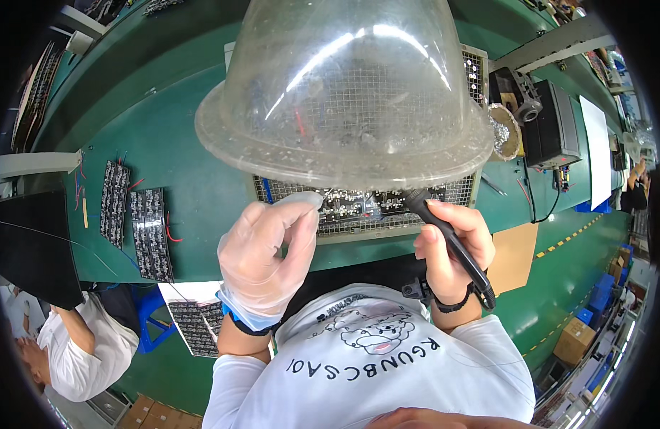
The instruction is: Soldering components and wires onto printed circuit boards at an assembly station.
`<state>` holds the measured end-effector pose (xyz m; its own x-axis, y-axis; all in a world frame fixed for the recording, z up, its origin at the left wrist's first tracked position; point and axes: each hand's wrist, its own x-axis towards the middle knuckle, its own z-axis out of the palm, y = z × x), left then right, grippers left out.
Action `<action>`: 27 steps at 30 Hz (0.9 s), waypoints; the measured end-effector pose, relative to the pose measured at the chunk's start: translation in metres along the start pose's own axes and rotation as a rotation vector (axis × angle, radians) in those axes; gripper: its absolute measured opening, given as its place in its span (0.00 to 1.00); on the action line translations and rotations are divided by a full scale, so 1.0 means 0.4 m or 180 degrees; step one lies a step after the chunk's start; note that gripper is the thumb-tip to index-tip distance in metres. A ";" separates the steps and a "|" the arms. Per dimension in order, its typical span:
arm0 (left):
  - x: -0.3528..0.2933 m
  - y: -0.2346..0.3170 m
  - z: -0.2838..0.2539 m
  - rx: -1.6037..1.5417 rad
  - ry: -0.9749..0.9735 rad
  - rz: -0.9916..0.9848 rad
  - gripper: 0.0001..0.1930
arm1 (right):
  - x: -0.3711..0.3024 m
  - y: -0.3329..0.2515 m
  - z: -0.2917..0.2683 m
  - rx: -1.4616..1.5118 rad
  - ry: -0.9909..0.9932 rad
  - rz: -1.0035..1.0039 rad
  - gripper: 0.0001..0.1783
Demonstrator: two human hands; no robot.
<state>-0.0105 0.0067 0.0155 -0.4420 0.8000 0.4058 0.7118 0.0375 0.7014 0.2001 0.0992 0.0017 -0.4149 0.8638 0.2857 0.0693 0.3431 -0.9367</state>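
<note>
My left hand (265,250), in a thin clear glove, pinches its fingertips together at the left end of a dark circuit board (369,204). A thin silvery strand, seemingly wire, shows at those fingertips. My right hand (455,247), bare, is closed round the black handle of a soldering iron (455,243), which points up and away toward the board's right part. The iron's tip is hidden beneath the rim of a big clear dome-shaped hood (344,161). The board lies on a wire-mesh tray (458,191) under the hood.
Two boards with red wires (149,232) lie at left on the green bench (201,247). Right of the hood are a bowl of silvery bits (505,132), a dark box-shaped unit (551,125) with a cable, and tweezers (494,184). Another person (83,343) sits at lower left.
</note>
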 end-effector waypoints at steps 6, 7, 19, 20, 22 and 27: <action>0.012 0.003 0.006 -0.0127 -0.0205 -0.0191 0.09 | 0.011 -0.008 0.013 -0.0133 -0.0062 0.0061 0.16; 0.014 0.002 0.006 -0.0078 -0.0251 -0.0176 0.09 | 0.013 -0.007 0.014 -0.0236 -0.0023 -0.0005 0.16; 0.018 -0.005 0.009 0.0138 -0.0270 -0.0031 0.08 | 0.013 0.003 0.019 -0.0320 0.0007 -0.0167 0.14; 0.018 -0.006 0.008 0.0148 -0.0253 -0.0023 0.08 | 0.011 0.005 0.017 -0.0325 -0.0028 -0.0158 0.14; 0.015 -0.006 0.004 0.0086 -0.0192 0.0033 0.08 | 0.008 0.011 0.014 -0.0285 -0.0016 -0.0239 0.14; 0.008 -0.003 -0.004 0.0042 -0.0036 -0.0118 0.09 | -0.002 0.014 0.006 -0.0049 0.0058 -0.0124 0.14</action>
<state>-0.0136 0.0082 0.0170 -0.4621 0.8046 0.3730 0.7022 0.0750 0.7080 0.1986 0.0996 -0.0041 -0.4009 0.8562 0.3258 0.0672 0.3822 -0.9216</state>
